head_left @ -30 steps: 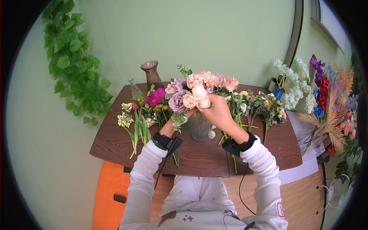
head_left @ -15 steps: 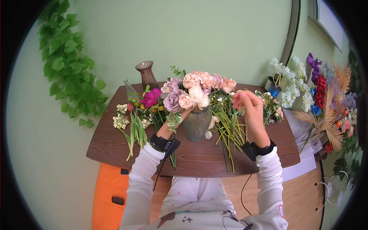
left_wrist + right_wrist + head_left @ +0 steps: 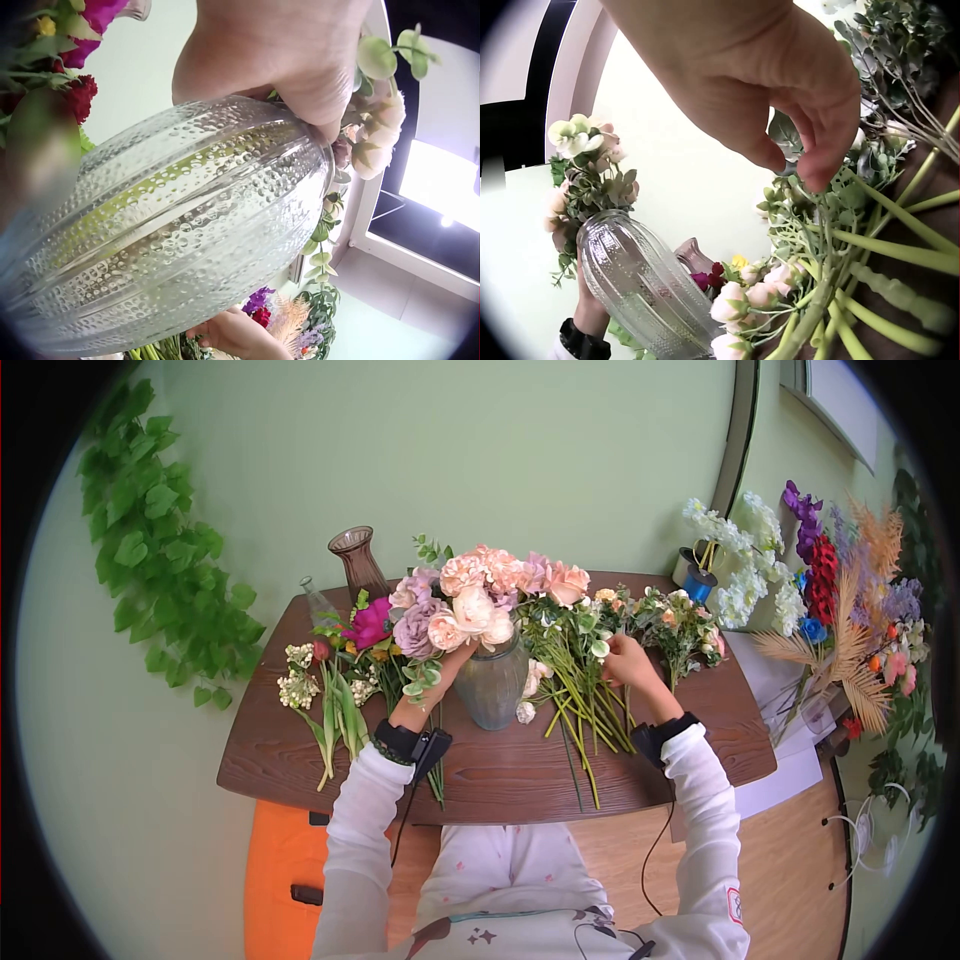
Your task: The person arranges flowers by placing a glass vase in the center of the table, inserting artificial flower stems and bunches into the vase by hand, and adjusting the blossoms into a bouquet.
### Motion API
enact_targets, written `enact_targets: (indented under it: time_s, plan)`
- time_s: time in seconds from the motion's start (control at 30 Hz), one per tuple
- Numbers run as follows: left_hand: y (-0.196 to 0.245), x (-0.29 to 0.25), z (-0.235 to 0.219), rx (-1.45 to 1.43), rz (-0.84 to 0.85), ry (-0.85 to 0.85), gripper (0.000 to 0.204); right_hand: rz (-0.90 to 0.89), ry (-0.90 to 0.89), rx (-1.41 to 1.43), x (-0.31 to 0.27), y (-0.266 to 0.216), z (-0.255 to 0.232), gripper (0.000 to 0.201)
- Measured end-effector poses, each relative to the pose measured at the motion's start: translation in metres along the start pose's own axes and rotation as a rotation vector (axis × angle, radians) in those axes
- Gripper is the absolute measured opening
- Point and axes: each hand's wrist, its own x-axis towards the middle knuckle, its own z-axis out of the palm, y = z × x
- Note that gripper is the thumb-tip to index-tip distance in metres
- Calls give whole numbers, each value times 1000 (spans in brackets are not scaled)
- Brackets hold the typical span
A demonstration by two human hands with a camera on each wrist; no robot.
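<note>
My left hand (image 3: 452, 665) grips the neck of the ribbed glass vase (image 3: 492, 695), just under the blooms; the left wrist view shows it across the dimpled glass (image 3: 180, 217). Peach roses (image 3: 474, 608) and mauve roses (image 3: 424, 628) fill its mouth, and pale stems show through the glass. Right of the vase, my right hand (image 3: 636, 668) is among small-leaved greenery. The right wrist view shows bent fingers and thumb of this hand (image 3: 780, 97) with a small gap, a leaf (image 3: 783, 133) between or behind them, above green stems (image 3: 885, 251).
Tulips (image 3: 345, 710), white berry sprigs (image 3: 297, 690) and a magenta bloom (image 3: 368, 622) lie left of the vase. Behind stand a tall purple glass vase (image 3: 358, 560) and a small clear bottle (image 3: 318, 605). More flowers (image 3: 672, 622) lie at right, beside blue ribbon spools (image 3: 698, 586).
My right hand left the blooms at the vase, moved right, and came down to the greenery. My left hand stays at the vase neck. The head view has shifted slightly.
</note>
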Motion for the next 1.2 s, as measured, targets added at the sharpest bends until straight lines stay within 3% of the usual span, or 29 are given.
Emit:
enact_targets:
  time_s: [0.1,0.2,0.3,0.5,0.6,0.7,0.8,1.13,1.2]
  plan:
    - [13,-5,2,54,76,-7,38,-41,26,4,11,11,8,25]
    - [-47,11,-16,76,-27,-42,38,32,32,-18,20,8,12,26]
    - [-46,9,-19,211,0,-60,39,-19,58,-32,34,25,18,24]
    - [-37,9,-17,154,-23,-80,40,-22,68,14,32,20,14,21]
    - [-54,12,-19,130,-6,-64,40,-63,81,57,28,15,10,20]
    - [8,-2,-5,120,-76,-55,48,-111,79,72,19,6,5,19]
    - [5,-1,-2,129,-1,0,39,-123,63,68,14,-2,3,18]
    - [18,-3,-2,200,-40,-56,49,-95,130,220,11,1,-6,21]
    - [13,-3,-1,194,12,-27,44,-60,64,155,14,11,-11,23]
